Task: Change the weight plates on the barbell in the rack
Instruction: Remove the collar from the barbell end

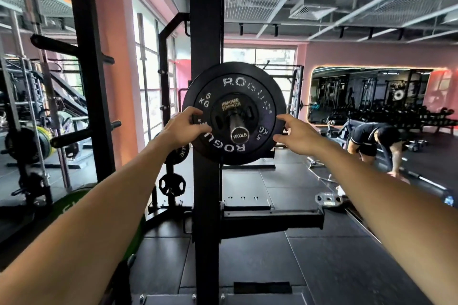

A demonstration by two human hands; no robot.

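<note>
The barbell sleeve [239, 129] points straight at me, its end cap reading 1500LB. A small Hammer Strength plate [233, 109] sits outermost on it, in front of a larger black Rogue 5 kg plate [247, 82]. My left hand [183, 129] lies on the left edge of the 5 kg plate, with thumb and finger spread on its face. My right hand [295, 135] is at the plate's right rim, fingers apart and the fingertips just touching it. Neither hand is closed around a plate.
The black rack upright [205, 32] stands directly behind the plates, with a horizontal arm [270, 221] sticking out low to the right. Stored plates [172, 184] hang on pegs at the lower left. A grey plate [328, 199] lies on the floor. A person [374, 141] bends over at right.
</note>
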